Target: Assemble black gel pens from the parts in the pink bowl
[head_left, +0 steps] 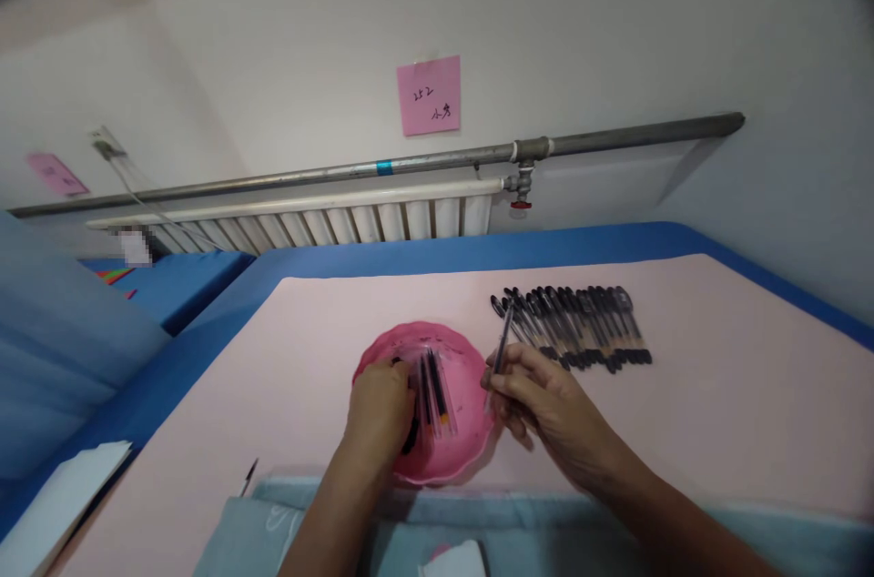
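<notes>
My right hand point(543, 399) pinches a slim clear-barrelled pen point(503, 339) between thumb and fingers, tip end up, just past the right rim of a pink scalloped plate point(471, 386). Inside the plate's left part, my left hand point(382, 404) has its fingers curled downward beside some black pieces point(411, 436) that look like pen caps. What those fingertips grip is hidden. Next to them, several dark ink refills point(433, 390) in clear tubes lie side by side. To the right, a row of black-capped pens point(580, 327) is laid out on the pink table surface.
Teal cloth point(505, 513) covers the near edge, with a single pen point(248, 477) lying by its left corner. White papers point(78, 500) rest at the far left. Behind the blue table edge point(451, 251) are a radiator point(382, 220) and a metal pipe point(614, 138).
</notes>
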The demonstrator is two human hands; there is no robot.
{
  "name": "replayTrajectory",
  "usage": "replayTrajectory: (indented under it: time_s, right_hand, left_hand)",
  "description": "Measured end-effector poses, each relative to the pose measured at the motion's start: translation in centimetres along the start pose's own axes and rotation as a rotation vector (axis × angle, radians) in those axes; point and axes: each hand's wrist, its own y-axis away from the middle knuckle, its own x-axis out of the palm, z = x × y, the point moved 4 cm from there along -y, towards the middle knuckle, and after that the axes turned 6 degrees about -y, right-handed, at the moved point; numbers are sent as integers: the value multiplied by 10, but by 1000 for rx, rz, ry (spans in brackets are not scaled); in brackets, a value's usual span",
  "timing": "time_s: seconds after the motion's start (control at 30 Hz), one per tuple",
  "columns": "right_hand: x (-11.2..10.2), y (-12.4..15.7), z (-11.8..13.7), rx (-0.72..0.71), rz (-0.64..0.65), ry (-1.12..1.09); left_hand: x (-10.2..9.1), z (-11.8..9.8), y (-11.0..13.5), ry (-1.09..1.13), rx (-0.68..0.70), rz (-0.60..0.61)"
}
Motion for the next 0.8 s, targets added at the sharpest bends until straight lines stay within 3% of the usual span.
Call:
replayTrajectory:
  time_s: [0.3, 0.57, 0.8]
  right_hand:
    - [2, 1, 1, -14, 4, 23]
    - [-1, 1, -1, -28, -16, 56]
    - [-1, 0, -1, -26, -12, 43]
  left_hand:
    - [0, 0, 1, -6, -87, 32]
    - [0, -4, 1, -241, -135, 213]
    - [3, -1, -2, -174, -76, 169]
